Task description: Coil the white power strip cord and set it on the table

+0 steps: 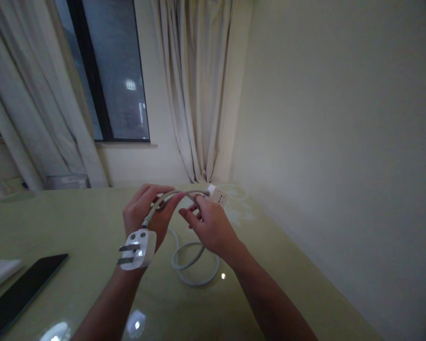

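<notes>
My left hand (144, 211) is closed around a grey-white power cable (170, 195), and the cable's white three-pin plug (138, 249) hangs down by my wrist. My right hand (210, 226) pinches the same cable a little further along, fingers closed. Just beyond my right hand the cable's white socket block (217, 193) shows. A loose loop of the cable (193, 265) rests on the glossy greenish table (74, 227) under my hands.
A dark phone or tablet (21, 291) lies flat at the table's left front. Beside it is a white object (0, 273), partly cut off. Cream curtains (202, 90) and a dark window (106, 71) stand behind the table. A plain wall (341, 142) runs along the right.
</notes>
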`<state>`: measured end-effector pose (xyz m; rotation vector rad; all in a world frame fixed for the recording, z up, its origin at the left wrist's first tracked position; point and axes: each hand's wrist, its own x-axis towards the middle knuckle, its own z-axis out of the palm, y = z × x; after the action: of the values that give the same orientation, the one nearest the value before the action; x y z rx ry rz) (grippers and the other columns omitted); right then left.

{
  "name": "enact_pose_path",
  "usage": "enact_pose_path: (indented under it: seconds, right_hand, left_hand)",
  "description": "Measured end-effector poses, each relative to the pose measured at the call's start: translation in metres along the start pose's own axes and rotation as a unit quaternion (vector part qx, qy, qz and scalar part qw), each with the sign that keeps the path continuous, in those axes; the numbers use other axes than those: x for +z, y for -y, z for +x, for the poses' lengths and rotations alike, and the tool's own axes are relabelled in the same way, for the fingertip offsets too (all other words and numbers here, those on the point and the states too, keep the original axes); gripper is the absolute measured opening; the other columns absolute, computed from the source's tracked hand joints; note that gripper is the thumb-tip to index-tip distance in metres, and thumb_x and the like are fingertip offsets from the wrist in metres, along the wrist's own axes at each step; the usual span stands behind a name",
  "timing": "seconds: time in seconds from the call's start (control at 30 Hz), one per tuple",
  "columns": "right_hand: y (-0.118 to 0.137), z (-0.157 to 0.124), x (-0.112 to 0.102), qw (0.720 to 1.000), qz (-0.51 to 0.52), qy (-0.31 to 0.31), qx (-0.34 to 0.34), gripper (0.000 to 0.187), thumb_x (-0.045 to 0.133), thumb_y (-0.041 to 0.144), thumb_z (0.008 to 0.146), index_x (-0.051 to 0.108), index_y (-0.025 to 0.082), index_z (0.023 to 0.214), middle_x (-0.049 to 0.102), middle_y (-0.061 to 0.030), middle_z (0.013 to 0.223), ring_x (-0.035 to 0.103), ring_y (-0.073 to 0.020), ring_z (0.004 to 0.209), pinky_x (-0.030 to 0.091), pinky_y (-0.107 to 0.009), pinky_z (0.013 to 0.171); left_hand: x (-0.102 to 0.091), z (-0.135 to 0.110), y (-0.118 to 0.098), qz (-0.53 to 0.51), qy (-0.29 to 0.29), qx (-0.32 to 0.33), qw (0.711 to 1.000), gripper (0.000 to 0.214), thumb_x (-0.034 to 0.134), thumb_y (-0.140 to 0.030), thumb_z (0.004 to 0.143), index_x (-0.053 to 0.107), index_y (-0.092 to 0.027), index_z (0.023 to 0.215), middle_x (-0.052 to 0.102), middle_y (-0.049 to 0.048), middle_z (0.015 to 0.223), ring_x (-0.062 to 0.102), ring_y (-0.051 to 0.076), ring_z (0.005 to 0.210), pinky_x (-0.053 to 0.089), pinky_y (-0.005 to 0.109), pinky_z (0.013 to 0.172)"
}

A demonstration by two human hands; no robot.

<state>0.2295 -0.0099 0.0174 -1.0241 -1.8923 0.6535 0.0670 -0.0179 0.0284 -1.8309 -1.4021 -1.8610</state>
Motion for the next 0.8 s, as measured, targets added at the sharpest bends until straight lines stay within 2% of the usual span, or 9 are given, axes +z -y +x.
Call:
enact_pose_path:
  seconds: [0.17,0.3,0.4,0.47,0.63,0.73,0.8]
  right_hand:
    - [0.008,-0.004,0.002,0.993,-0.118,-0.026,-0.009,0.039,0.067,0.023,0.099,0.061,0.021,0.137,0.079,-0.0059,0.099,0.069,-0.0183,0.071,0.046,-0.031,0.07]
    - [0.007,-0.006,0.009,0.995,-0.083,-0.054,-0.021,0.053,0.072,0.031,0.095,0.051,0.02,0.142,0.078,-0.005,0.1,0.067,-0.0191,0.07,0.047,-0.032,0.071]
    - [0.005,-0.005,0.01,0.994,-0.061,-0.081,-0.026,0.065,0.069,0.033,0.096,0.04,0.021,0.153,0.078,-0.0038,0.098,0.066,-0.0193,0.068,0.048,-0.032,0.07]
    - [0.004,-0.004,0.008,0.992,-0.092,-0.081,-0.026,0.067,0.063,0.03,0.098,0.036,0.022,0.159,0.078,-0.0047,0.098,0.068,-0.0208,0.072,0.049,-0.033,0.073]
    - [-0.001,0.002,0.0,0.966,-0.246,-0.075,-0.031,0.045,0.05,0.022,0.103,0.06,0.022,0.147,0.077,-0.0119,0.115,0.072,-0.0256,0.095,0.051,-0.036,0.082]
    - [-0.002,0.002,-0.006,0.953,-0.29,-0.069,-0.047,0.04,0.051,0.019,0.101,0.067,0.024,0.137,0.072,-0.0102,0.113,0.069,-0.0229,0.089,0.051,-0.034,0.077]
    - [-0.002,0.002,-0.011,0.946,-0.31,-0.065,-0.069,0.036,0.053,0.017,0.099,0.07,0.026,0.13,0.066,-0.0089,0.117,0.066,-0.0188,0.082,0.05,-0.031,0.071]
  left_hand:
    - [0.001,-0.004,0.007,0.011,0.008,0.06,0.998,0.017,0.073,-0.03,0.094,0.078,-0.023,0.108,0.078,0.0068,0.109,0.074,0.02,0.088,0.056,0.03,0.083]
    - [0.002,-0.009,0.013,0.048,0.009,0.074,0.996,0.021,0.065,-0.034,0.101,0.076,-0.024,0.116,0.079,0.0074,0.11,0.074,0.022,0.095,0.053,0.032,0.087]
    - [0.003,-0.012,0.015,0.088,0.003,0.089,0.992,0.02,0.062,-0.034,0.103,0.076,-0.024,0.112,0.079,0.007,0.104,0.073,0.023,0.094,0.051,0.032,0.085]
    - [0.003,-0.013,0.014,0.106,0.003,0.097,0.99,0.018,0.063,-0.033,0.102,0.077,-0.025,0.108,0.079,0.0065,0.101,0.072,0.022,0.091,0.049,0.032,0.082]
    - [0.0,-0.007,0.009,0.065,0.034,0.101,0.992,0.016,0.065,-0.031,0.099,0.079,-0.025,0.098,0.08,0.0051,0.095,0.073,0.019,0.085,0.051,0.029,0.081]
    - [-0.006,0.001,0.009,0.014,0.061,0.051,0.997,0.015,0.071,-0.035,0.093,0.08,-0.024,0.091,0.079,0.0039,0.09,0.071,0.018,0.077,0.053,0.028,0.075]
    - [-0.01,0.007,0.011,-0.019,0.078,-0.012,0.997,0.016,0.079,-0.04,0.086,0.08,-0.024,0.086,0.076,0.0021,0.079,0.067,0.016,0.067,0.051,0.026,0.065]
